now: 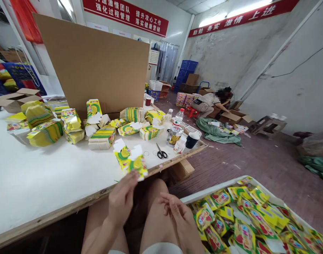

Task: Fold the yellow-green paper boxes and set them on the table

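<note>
My left hand (121, 199) reaches over the table's front edge, its fingers closed on the near end of a small yellow-and-green flat carton (138, 165) with a lemon picture and white flaps. Just behind it another such carton (122, 153) lies on the white tabletop. My right hand (178, 216) hovers over my right thigh, loosely curled with fingers apart and nothing visible in it. Beside that hand is a large white-rimmed tray (203, 193) filled with yellow, red and green printed packs (244, 234).
Bundles of flat cartons (101, 137) line the table before a tall cardboard sheet (103, 70). Black scissors (161, 152), a clear jar (174, 135), a water bottle (178, 118) and a dark cup (192, 140) stand at the right corner. A person (210, 102) crouches beside open boxes beyond.
</note>
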Motion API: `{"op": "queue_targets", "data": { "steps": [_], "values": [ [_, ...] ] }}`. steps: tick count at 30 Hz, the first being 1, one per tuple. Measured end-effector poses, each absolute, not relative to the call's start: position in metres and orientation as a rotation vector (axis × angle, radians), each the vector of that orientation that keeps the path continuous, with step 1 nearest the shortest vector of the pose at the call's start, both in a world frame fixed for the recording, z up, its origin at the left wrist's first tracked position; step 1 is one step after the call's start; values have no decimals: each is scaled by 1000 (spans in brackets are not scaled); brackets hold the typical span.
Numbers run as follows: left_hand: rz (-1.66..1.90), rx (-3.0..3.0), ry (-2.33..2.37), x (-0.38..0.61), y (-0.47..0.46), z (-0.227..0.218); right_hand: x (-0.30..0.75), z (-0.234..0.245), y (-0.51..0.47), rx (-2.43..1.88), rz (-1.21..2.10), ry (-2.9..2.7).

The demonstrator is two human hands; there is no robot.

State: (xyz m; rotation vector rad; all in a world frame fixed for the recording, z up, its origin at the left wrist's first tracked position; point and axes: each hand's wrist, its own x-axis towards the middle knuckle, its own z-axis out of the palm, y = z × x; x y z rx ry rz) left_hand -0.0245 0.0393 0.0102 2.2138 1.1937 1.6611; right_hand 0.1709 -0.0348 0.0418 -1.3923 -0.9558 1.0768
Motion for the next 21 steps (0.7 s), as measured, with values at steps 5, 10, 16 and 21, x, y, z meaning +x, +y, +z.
{"op": "queue_targets", "data": {
  "steps": [5,10,16,21],
  "values": [
    [1429,2252,412,7,-6,10,175,30,-33,-1264,1158,-658],
    [1482,1324,612,16,-10,12,176,30,-42,-1215,1206,-657],
    [1111,820,417,8,-3,23,158,29,-45,-1172,1329,-747],
    [1073,803,412,8,-6,28,158,30,-47,-1198,1317,-805]
  ]
}}
